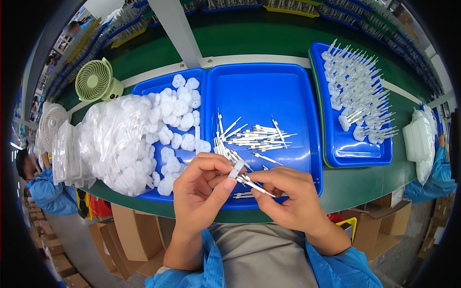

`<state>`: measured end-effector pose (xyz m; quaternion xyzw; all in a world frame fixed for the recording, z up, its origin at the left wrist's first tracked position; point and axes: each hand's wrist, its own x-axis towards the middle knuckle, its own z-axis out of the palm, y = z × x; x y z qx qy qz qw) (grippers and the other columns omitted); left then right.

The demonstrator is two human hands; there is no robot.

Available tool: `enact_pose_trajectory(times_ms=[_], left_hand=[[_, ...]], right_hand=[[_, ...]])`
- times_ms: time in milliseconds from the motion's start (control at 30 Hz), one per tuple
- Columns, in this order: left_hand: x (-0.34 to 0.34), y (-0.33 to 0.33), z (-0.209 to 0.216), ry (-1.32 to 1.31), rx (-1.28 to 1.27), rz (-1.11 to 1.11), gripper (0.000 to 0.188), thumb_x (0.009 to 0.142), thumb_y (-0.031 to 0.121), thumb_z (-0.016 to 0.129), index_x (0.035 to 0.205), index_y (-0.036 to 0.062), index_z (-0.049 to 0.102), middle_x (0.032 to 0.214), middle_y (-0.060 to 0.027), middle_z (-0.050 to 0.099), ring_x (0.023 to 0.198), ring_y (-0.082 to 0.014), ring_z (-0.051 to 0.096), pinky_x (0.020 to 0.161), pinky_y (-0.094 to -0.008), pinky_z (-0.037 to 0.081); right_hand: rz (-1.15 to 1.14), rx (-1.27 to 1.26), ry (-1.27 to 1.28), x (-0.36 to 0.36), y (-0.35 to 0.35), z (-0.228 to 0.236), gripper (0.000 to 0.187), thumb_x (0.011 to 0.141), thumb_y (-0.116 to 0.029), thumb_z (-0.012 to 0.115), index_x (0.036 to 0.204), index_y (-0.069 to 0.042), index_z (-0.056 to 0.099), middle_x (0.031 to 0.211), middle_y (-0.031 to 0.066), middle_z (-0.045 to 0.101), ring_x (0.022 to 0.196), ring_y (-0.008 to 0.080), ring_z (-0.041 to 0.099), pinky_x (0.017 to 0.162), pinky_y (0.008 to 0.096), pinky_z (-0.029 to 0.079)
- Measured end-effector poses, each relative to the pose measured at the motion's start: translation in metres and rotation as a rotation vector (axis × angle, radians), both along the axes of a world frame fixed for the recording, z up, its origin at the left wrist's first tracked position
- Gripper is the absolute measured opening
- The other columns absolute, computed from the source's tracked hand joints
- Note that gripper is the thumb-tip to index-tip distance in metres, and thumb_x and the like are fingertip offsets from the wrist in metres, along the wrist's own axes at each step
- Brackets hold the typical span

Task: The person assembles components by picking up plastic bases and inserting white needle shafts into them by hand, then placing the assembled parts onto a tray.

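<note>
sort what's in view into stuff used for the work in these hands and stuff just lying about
Likely for the work:
- left hand, holding white plastic piece
- right hand, holding thin rods
- white discs
- stemmed pieces

Probably just about:
- green fan
- white fan
- cardboard boxes

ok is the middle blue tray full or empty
The middle blue tray is partly filled: thin white rods lie across its middle and nearer part; its far end is bare.

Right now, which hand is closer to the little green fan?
The left hand. It's to the fan's right and closer to the person's body. The right hand is also on that side, but farther right, beyond the left hand.
</note>
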<state>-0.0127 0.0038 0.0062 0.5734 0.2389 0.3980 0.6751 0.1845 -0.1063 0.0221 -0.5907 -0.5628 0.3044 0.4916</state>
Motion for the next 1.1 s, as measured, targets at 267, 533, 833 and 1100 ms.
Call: enact_pose_trajectory(times_ms=[267,533,833,1100], left_hand=[[-0.003,0.0,0.001,0.018,-0.074,0.027,0.019,0.105,-0.003,0.069,0.124,-0.007,0.068,0.123,-0.0201,0.072,0.112,-0.0291,0.079,0.102,-0.0403,0.063],[-0.012,0.006,-0.006,0.021,0.056,-0.059,0.024,0.104,-0.012,0.068,0.128,-0.012,0.072,0.13,-0.0193,0.068,0.118,-0.021,0.072,0.1,-0.0298,0.06],[-0.005,0.002,-0.003,0.012,0.088,-0.072,0.023,0.099,-0.014,0.075,0.121,-0.0115,0.073,0.129,-0.0197,0.069,0.124,-0.0273,0.075,0.104,-0.0343,0.065],[-0.002,-0.003,-0.007,-0.002,-0.005,-0.067,0.019,0.099,-0.016,0.077,0.116,-0.0127,0.07,0.125,-0.0188,0.07,0.125,-0.0313,0.078,0.102,-0.0343,0.068]], right_hand=[[0.009,-0.049,0.079,0.001,0.0,0.001,0.03,0.095,0.0,0.082,0.124,-0.003,0.082,0.078,0.0082,0.071,0.066,0.0185,0.066,0.062,0.0346,0.05],[0.023,-0.053,0.085,0.001,0.0,0.004,0.026,0.096,0.0,0.081,0.122,-0.002,0.082,0.077,0.0078,0.07,0.066,0.0178,0.064,0.061,0.0346,0.048],[-0.073,0.002,0.044,-0.01,0.001,-0.005,0.014,0.095,-0.001,0.086,0.108,-0.003,0.082,0.068,0.0046,0.063,0.06,0.0178,0.06,0.056,0.035,0.043],[-0.111,0.052,0.106,-0.018,-0.003,-0.006,0.011,0.095,0.0,0.087,0.104,-0.001,0.08,0.066,0.0041,0.063,0.057,0.0168,0.057,0.054,0.0344,0.042]])
